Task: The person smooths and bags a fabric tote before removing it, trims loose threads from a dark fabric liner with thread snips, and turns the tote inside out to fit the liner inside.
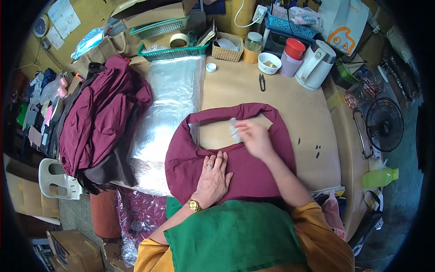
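A maroon fabric bag (253, 177) with a wide curved strap lies flat on the brown-covered table. My left hand (214, 179), with a gold watch at the wrist, rests on the bag just below its opening, palm down and fingers extended. Above the opening's right part, my right hand (254, 138) pinches a small whitish item (235, 130), blurred and too unclear to name. Black thread snips (262, 83) lie beyond the strap.
Clear plastic sheets (170, 95) lie left of the bag, beside piled maroon fabric (97, 122). Along the back stand a green basket (174, 54), a white bowl (269, 63) and a kettle (316, 65). A fan (384, 124) is at right.
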Demonstrator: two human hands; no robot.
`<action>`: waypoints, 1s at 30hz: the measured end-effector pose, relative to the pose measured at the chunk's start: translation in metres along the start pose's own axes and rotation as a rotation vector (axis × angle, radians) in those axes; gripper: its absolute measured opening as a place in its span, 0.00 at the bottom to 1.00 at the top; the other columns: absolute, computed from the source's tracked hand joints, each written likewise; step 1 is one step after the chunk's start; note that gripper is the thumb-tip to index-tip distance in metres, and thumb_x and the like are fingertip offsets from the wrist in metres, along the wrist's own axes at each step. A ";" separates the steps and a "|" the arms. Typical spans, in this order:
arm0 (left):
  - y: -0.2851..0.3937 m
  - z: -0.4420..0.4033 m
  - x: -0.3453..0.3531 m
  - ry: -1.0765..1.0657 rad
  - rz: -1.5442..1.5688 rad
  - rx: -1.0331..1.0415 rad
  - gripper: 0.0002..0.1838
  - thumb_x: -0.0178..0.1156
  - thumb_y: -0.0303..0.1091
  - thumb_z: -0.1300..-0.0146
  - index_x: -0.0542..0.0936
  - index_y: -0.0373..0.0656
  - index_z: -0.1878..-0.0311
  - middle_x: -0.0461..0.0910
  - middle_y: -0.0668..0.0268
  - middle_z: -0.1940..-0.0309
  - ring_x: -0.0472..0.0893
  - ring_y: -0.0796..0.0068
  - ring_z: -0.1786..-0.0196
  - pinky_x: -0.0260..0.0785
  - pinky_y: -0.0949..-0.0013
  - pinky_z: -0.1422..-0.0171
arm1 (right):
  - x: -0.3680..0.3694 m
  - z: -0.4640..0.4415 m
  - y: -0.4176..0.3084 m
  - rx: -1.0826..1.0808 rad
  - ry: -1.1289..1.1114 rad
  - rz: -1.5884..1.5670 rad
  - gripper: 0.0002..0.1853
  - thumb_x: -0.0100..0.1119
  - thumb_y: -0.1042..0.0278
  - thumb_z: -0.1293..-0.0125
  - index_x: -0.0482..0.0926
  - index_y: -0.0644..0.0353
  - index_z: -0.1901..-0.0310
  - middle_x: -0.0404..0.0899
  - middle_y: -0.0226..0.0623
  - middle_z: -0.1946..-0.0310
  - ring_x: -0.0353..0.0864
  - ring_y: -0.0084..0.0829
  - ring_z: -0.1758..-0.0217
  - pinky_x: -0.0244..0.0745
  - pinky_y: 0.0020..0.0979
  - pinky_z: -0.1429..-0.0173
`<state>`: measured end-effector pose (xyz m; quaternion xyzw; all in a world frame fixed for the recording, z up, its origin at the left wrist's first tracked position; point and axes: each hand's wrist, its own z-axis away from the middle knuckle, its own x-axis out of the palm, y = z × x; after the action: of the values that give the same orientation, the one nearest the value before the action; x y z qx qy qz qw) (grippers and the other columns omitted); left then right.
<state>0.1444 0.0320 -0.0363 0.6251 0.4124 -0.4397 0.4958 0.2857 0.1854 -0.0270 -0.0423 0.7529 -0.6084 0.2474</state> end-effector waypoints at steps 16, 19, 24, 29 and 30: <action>0.001 0.000 0.001 -0.009 -0.038 -0.017 0.35 0.51 0.46 0.31 0.62 0.31 0.29 0.65 0.48 0.32 0.67 0.52 0.31 0.52 0.51 0.23 | 0.016 0.006 -0.011 -0.568 -0.069 0.569 0.01 0.60 0.74 0.47 0.80 0.57 0.73 0.74 0.37 0.68 0.76 0.41 0.57 0.69 0.43 0.55; 0.002 0.001 -0.003 -0.038 -0.009 -0.034 0.35 0.51 0.46 0.31 0.62 0.30 0.29 0.65 0.48 0.32 0.67 0.52 0.32 0.52 0.51 0.23 | 0.033 0.013 0.005 -0.583 -0.171 0.597 0.03 0.58 0.76 0.48 0.78 0.56 0.74 0.76 0.36 0.67 0.76 0.40 0.57 0.69 0.41 0.53; 0.002 0.000 -0.001 0.018 -0.020 -0.015 0.34 0.52 0.46 0.31 0.63 0.30 0.30 0.66 0.48 0.32 0.68 0.52 0.32 0.53 0.51 0.23 | -0.013 0.010 -0.006 -0.501 -0.331 0.767 0.03 0.57 0.77 0.47 0.78 0.56 0.72 0.76 0.35 0.67 0.76 0.39 0.56 0.67 0.40 0.51; 0.003 0.000 -0.002 0.007 0.001 -0.036 0.34 0.52 0.46 0.31 0.63 0.30 0.30 0.66 0.48 0.33 0.68 0.52 0.32 0.53 0.51 0.23 | 0.026 0.012 0.002 -0.503 -0.216 0.634 0.02 0.60 0.74 0.44 0.80 0.54 0.71 0.75 0.34 0.66 0.76 0.38 0.56 0.66 0.43 0.51; 0.004 0.001 -0.003 -0.007 0.015 -0.028 0.34 0.53 0.45 0.31 0.63 0.31 0.30 0.66 0.48 0.33 0.67 0.51 0.32 0.53 0.51 0.23 | 0.026 0.015 0.001 -0.465 -0.197 0.625 0.01 0.60 0.73 0.44 0.80 0.55 0.71 0.75 0.34 0.66 0.76 0.38 0.56 0.66 0.43 0.51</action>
<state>0.1469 0.0299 -0.0331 0.6194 0.4123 -0.4324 0.5093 0.2691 0.1623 -0.0381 0.0759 0.8198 -0.3101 0.4754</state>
